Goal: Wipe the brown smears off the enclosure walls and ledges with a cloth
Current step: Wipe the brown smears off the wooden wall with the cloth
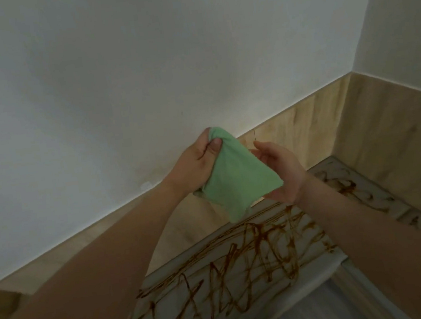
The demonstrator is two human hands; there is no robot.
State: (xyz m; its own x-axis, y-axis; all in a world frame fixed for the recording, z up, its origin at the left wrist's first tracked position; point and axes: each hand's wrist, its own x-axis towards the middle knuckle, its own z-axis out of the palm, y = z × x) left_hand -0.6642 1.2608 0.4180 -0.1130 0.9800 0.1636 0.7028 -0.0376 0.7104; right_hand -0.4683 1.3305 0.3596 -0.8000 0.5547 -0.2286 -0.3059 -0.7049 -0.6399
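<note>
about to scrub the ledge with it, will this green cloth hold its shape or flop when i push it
Probably floppy: the green cloth bunches where the left hand pinches it, and its lower corner sags free. Likely light, since a pinch carries it with the right hand merely resting against it. Wad it to push firmly.

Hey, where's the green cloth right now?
In the head view the green cloth is mid-frame, above the smeared ledge; the left hand grips its top and the right hand touches its right edge.
</note>
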